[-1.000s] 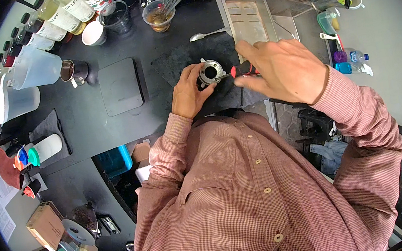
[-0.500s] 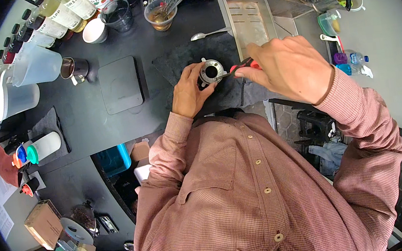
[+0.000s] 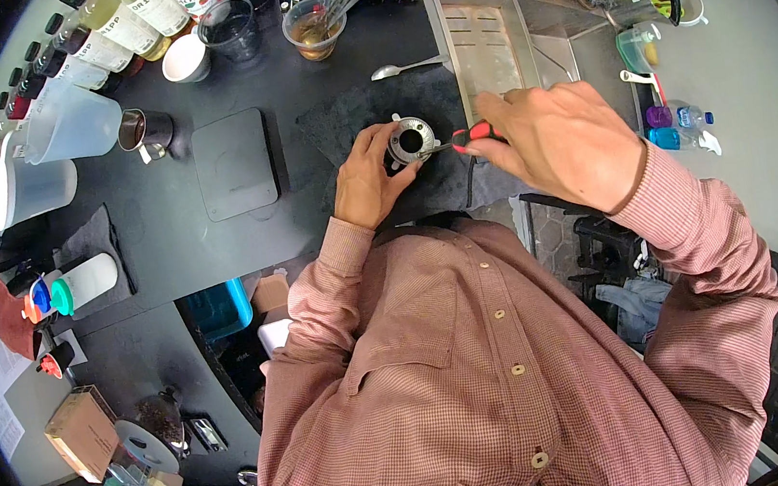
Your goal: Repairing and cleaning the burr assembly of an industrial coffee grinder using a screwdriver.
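My left hand [image 3: 364, 183] is closed around the near left side of a round silver metal part [image 3: 425, 133] with a dark hole in its middle and small lugs on its rim. The part rests over a dark cloth [image 3: 325, 120] on the counter. From the right, my right hand [image 3: 576, 142] grips a screwdriver [image 3: 476, 136] by its red and black handle. Its thin shaft points left, and the tip meets the near right edge of the metal part. Whether the tip sits in a screw is too small to tell.
A spoon [image 3: 406, 67] lies beyond the cloth, beside a metal sink tray [image 3: 483, 32]. Left of the cloth is a flat dark scale [image 3: 233, 165], with a metal cup [image 3: 145, 130] farther left. Syrup bottles [image 3: 129, 22] and a tub of utensils [image 3: 315, 33] line the back.
My right hand has shifted slightly right and nearer to me, baring more of the screwdriver's handle. My left hand keeps its hold on the metal part.
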The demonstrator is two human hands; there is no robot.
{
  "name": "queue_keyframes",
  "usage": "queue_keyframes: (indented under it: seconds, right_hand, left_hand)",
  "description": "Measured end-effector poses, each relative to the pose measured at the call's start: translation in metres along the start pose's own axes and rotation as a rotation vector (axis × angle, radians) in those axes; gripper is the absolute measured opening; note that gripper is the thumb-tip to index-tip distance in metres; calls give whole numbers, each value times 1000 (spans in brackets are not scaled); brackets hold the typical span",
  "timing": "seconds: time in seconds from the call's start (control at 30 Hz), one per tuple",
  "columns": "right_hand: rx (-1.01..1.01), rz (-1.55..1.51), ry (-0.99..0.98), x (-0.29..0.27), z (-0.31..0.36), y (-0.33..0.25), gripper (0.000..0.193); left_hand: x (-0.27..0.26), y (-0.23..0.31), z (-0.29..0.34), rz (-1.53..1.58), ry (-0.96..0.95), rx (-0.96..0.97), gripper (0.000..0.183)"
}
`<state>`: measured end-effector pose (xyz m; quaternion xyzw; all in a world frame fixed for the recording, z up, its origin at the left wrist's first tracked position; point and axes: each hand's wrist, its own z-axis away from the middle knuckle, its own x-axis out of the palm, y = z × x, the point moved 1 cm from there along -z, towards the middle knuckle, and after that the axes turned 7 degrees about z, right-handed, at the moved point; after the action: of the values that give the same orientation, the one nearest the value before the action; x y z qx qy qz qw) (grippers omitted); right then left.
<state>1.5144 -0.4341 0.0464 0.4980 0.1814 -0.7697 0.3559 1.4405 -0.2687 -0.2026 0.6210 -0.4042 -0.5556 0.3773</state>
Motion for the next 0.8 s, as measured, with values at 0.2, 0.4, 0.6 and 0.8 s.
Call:
queue_keyframes:
  seconds: [0.2,0.4,0.6,0.8]
  right_hand:
    - [-95,25,107,5,5,1,41]
    - [-103,21,134,1,7,0,39]
    - [-34,-4,71,-10,7,-5,37]
    - [-21,27,-13,-7,4,-2,37]
  left_hand:
    - [-1,1,-1,-17,1,10,60]
    - [-1,1,-1,-38,16,32,61]
    - [-2,1,0,3,-5,-18,61]
    - [1,-3,0,-16,29,45,61]
